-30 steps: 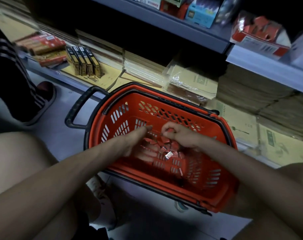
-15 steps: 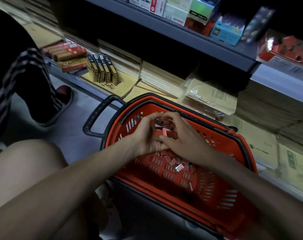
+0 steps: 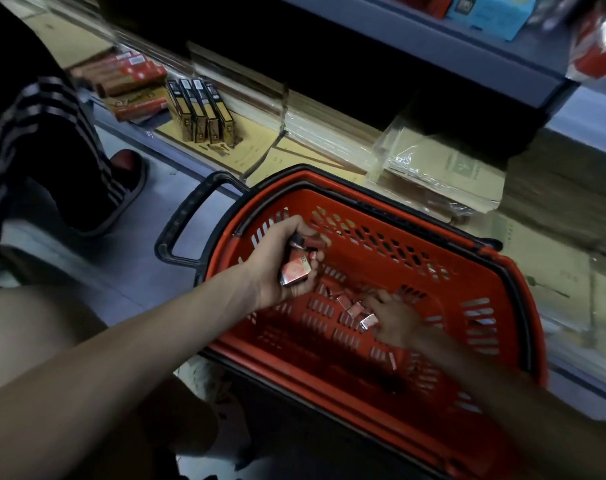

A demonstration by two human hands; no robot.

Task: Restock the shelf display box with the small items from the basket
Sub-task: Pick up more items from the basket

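Note:
An orange shopping basket [image 3: 502, 341] with a black rim sits on the floor in front of the low shelf. Several small red boxes [image 3: 353, 308] lie loose on its bottom. My left hand [image 3: 280, 265] hovers over the basket's left side, palm up, shut on a handful of the small red boxes [image 3: 296, 270]. My right hand [image 3: 398, 317] is down on the basket floor among the loose boxes, fingers touching one [image 3: 369, 321]; whether it grips any I cannot tell. A red display box [image 3: 595, 46] sits blurred on the upper shelf at the top right.
The basket's black handle [image 3: 187, 220] sticks out to the left. On the bottom shelf lie red-brown packs [image 3: 132, 84], dark upright boxes [image 3: 201, 112] and stacked paper envelopes [image 3: 440, 174]. Another person's leg in striped trousers [image 3: 45, 140] stands at the left. My bare knee [image 3: 35, 334] is lower left.
My hands, joined above the basket half a second ago, have separated. The left stays up holding the gathered boxes; the right has dropped to the basket floor among the loose ones.

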